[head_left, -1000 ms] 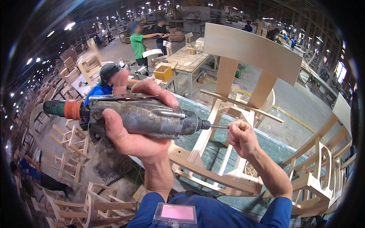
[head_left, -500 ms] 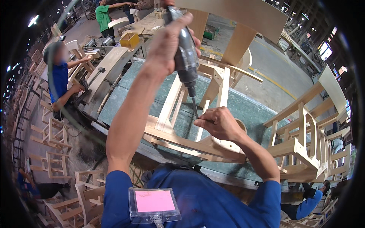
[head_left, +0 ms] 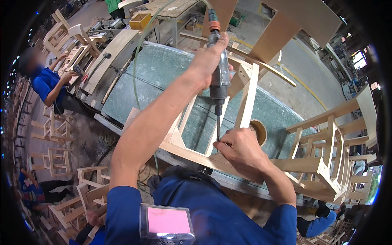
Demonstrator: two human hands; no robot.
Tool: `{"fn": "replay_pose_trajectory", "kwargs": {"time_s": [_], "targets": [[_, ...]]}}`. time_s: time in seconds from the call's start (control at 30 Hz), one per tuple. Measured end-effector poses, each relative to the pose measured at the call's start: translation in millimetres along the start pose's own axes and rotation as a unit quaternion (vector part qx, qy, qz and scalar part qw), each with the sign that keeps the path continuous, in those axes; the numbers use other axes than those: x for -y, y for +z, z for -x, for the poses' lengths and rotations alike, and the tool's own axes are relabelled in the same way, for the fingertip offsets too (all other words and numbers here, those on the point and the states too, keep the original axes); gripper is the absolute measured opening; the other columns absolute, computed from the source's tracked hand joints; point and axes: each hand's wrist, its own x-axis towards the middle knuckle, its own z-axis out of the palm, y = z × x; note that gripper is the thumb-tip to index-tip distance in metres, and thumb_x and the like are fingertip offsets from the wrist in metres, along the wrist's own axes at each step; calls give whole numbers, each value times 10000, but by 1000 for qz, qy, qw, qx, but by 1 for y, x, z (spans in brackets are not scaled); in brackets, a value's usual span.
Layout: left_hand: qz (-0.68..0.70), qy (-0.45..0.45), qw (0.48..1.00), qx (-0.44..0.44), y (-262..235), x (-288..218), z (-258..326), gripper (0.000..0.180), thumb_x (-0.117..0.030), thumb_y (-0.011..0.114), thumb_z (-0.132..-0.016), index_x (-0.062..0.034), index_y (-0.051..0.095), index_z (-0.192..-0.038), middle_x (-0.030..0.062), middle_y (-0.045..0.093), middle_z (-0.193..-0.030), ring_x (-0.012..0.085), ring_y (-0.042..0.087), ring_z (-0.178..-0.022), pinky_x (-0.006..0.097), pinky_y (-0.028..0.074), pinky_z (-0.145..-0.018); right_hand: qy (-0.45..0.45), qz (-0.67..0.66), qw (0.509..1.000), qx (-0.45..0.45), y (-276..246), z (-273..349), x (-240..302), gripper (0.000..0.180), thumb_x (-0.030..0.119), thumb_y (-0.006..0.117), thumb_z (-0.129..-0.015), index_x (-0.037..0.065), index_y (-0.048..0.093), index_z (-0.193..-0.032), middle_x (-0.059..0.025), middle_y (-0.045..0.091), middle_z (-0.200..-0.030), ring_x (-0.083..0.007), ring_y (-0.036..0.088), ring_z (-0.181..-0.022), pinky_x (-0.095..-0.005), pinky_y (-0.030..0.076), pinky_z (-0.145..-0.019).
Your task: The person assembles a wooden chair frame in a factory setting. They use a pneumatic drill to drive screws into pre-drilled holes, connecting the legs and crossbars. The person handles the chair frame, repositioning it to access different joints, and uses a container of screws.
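My left hand [head_left: 209, 61] is wrapped round a dark air screwdriver [head_left: 220, 83], held nearly upright with its bit [head_left: 218, 122] pointing down. At the bit's lower end, the thumb and fingers of my right hand [head_left: 243, 149] are pinched together; anything between them is too small to make out. Both hands are over a pale wooden chair frame [head_left: 247, 100] lying on the green-topped table [head_left: 163, 65]. The bit tip is close to the frame's near rail [head_left: 196, 154], but contact cannot be told. Behind my right hand is a round tan container [head_left: 261, 132].
An air hose [head_left: 136, 73] loops from the screwdriver's top down the left side. More chair frames [head_left: 314, 163] stand at the right. Large wooden panels [head_left: 302, 20] rise beyond the table. A person in blue [head_left: 49, 87] works at a bench [head_left: 110, 61] on the left.
The screwdriver has come down and to the right, and is now more upright. My right hand has shifted slightly lower and right, still pinched at the bit tip. The view has shifted a little.
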Motion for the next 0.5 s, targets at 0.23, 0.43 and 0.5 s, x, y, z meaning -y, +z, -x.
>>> {"fn": "replay_pose_trajectory", "kwargs": {"time_s": [0.23, 0.43, 0.5], "targets": [[-1, -92, 995, -26, -10, 20, -16, 681, -703, 635, -844, -71, 460, -1027, 154, 629, -731, 252, 655, -539, 394, 561, -491, -15, 17, 1000, 11, 2, -4, -9, 243, 207, 673, -860, 14, 711, -716, -151, 670, -706, -356, 655, -653, -456, 524, -625], [22, -126, 991, -29, -20, 32, -22, 713, -699, 623, -856, -62, 437, -1118, 158, 621, -752, 251, 648, -547, 394, 565, -493, -15, 42, 999, 21, 4, -7, -9, 242, 204, 691, -855, 23, 686, -694, -120, 647, -687, -333, 647, -612, -437, 519, -561], [31, -119, 991, -50, -16, 31, -22, 690, -658, 637, -871, -18, 470, -1068, 141, 575, -759, 233, 619, -544, 410, 558, -477, -6, 51, 999, 17, 6, -7, -9, 245, 203, 698, -852, 23, 675, -686, -117, 646, -689, -331, 646, -607, -435, 519, -555]]}}
